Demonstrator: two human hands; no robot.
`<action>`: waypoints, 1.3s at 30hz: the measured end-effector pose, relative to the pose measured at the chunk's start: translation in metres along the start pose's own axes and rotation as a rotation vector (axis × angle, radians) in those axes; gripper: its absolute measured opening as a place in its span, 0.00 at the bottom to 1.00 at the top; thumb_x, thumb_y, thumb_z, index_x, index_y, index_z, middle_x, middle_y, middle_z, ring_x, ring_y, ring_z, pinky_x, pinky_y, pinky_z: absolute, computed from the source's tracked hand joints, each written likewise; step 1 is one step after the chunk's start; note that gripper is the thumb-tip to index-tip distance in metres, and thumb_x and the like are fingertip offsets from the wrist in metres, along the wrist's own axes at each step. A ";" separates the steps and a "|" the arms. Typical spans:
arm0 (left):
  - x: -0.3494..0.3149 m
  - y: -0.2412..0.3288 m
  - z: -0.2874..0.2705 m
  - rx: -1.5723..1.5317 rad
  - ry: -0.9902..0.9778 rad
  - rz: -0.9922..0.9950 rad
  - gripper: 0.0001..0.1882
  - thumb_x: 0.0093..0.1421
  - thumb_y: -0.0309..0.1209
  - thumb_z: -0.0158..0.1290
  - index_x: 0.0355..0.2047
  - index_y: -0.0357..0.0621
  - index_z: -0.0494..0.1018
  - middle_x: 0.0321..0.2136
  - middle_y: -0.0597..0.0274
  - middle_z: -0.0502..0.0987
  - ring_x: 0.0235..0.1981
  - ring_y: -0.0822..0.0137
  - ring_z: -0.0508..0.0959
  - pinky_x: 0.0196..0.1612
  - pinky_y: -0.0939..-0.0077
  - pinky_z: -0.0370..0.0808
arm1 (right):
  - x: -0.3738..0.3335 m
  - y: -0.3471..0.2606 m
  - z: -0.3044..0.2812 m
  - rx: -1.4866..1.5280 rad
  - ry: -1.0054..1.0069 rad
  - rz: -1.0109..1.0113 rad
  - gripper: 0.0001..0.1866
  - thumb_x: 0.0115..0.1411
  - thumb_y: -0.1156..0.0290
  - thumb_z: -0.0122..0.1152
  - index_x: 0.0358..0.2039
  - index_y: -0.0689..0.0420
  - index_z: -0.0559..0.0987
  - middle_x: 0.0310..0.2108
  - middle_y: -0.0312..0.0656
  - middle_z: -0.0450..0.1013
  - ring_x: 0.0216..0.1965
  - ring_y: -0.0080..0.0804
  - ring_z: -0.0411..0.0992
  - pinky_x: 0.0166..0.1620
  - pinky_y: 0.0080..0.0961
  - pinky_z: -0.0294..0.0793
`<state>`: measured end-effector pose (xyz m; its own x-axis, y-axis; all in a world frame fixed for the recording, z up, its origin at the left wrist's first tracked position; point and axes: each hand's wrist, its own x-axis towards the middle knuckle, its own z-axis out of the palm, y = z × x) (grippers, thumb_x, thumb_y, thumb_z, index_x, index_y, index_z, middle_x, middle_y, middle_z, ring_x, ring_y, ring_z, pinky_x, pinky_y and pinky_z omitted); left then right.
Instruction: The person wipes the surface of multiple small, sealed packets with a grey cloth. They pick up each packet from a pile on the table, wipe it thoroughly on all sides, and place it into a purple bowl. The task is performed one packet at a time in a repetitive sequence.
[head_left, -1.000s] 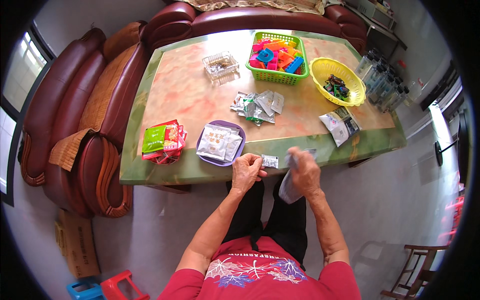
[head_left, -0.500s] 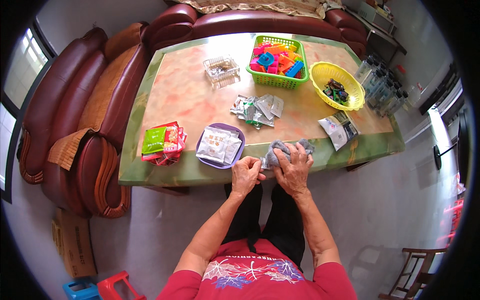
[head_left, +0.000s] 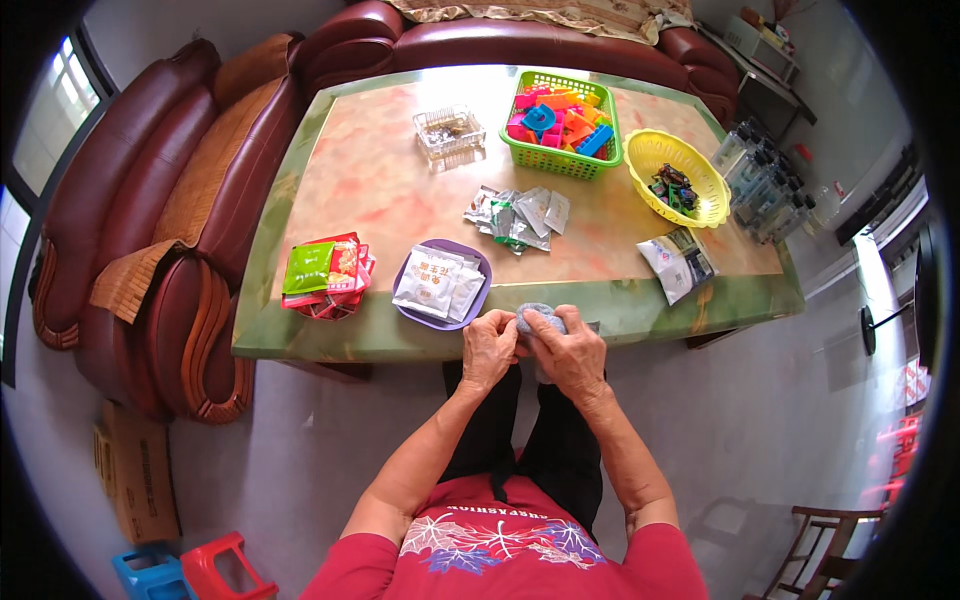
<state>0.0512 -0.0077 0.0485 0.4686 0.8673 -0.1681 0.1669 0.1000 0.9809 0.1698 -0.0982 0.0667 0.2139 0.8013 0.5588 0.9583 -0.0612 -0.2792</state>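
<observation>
My right hand (head_left: 573, 353) is closed around a bunched grey cloth (head_left: 537, 314) at the table's near edge. Part of the cloth shows above the fingers, and the rest is hidden under the hand. Close beside it is my left hand (head_left: 487, 350), its thumb and fingertips pinched together near the cloth; whatever they grip is hidden. Just left of my hands, a purple tray (head_left: 483, 300) holds white sachets (head_left: 428, 283). Farther left lies a stack of red packets (head_left: 347, 285) with a green packet (head_left: 307, 270) on top.
Beyond my hands are silver and green sachets (head_left: 515, 218), a clear glass box (head_left: 447, 132) and a green basket (head_left: 560, 163) of toy blocks. To the right, a yellow basket (head_left: 650, 150) stands behind a white and dark packet (head_left: 675, 265); several bottles (head_left: 765, 190) line the right edge.
The right hand has drawn the grey cloth left and toward me, off the tabletop to its near edge, beside the left hand. The left hand stays nearly in place, still pinched.
</observation>
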 end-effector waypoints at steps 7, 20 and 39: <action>-0.001 -0.002 0.002 -0.036 0.005 -0.005 0.09 0.62 0.29 0.54 0.33 0.33 0.77 0.22 0.60 0.80 0.19 0.72 0.81 0.17 0.80 0.75 | 0.002 0.021 -0.001 -0.115 -0.084 -0.023 0.10 0.54 0.66 0.61 0.38 0.42 0.81 0.36 0.38 0.70 0.26 0.38 0.74 0.26 0.34 0.74; -0.002 -0.001 0.000 -0.031 -0.045 0.002 0.11 0.63 0.31 0.54 0.37 0.32 0.76 0.25 0.59 0.80 0.21 0.73 0.81 0.19 0.82 0.75 | 0.005 0.019 -0.014 -0.083 -0.189 -0.049 0.14 0.52 0.69 0.59 0.40 0.42 0.81 0.41 0.33 0.74 0.31 0.37 0.75 0.32 0.36 0.76; -0.009 -0.008 0.002 -0.031 0.000 0.061 0.08 0.63 0.29 0.55 0.35 0.34 0.77 0.23 0.63 0.79 0.21 0.75 0.80 0.22 0.82 0.75 | 0.004 0.038 -0.017 -0.144 -0.146 0.112 0.14 0.52 0.70 0.60 0.40 0.43 0.80 0.42 0.31 0.74 0.32 0.39 0.75 0.34 0.36 0.76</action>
<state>0.0469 -0.0172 0.0422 0.4768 0.8724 -0.1077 0.1106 0.0620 0.9919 0.2105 -0.1076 0.0710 0.3004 0.8619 0.4086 0.9496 -0.2300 -0.2128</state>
